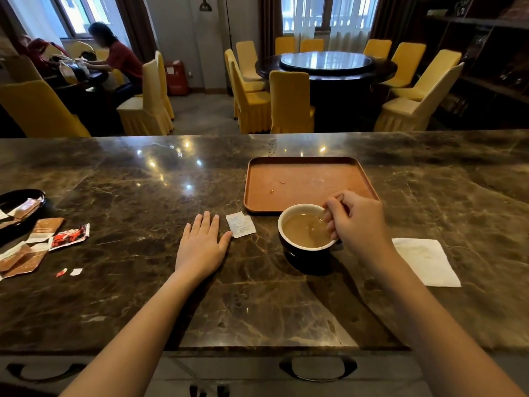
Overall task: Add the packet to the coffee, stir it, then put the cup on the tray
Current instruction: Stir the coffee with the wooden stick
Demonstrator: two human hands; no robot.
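A dark cup (297, 250) with a white inside holds light brown coffee (300, 229) and stands on the marble counter just in front of the orange tray (303, 179). My right hand (357, 222) is over the cup's right rim, fingers shut on a stirrer (316, 222) whose tip dips into the coffee. A small white torn packet (240, 224) lies flat left of the cup. My left hand (201, 245) rests palm down on the counter, fingers spread, thumb tip beside the packet.
A white napkin (426, 260) lies right of the cup. At the far left sit a black dish (17, 196) and several torn packets (43, 242). Behind the counter are yellow-covered chairs, a round table and a seated person.
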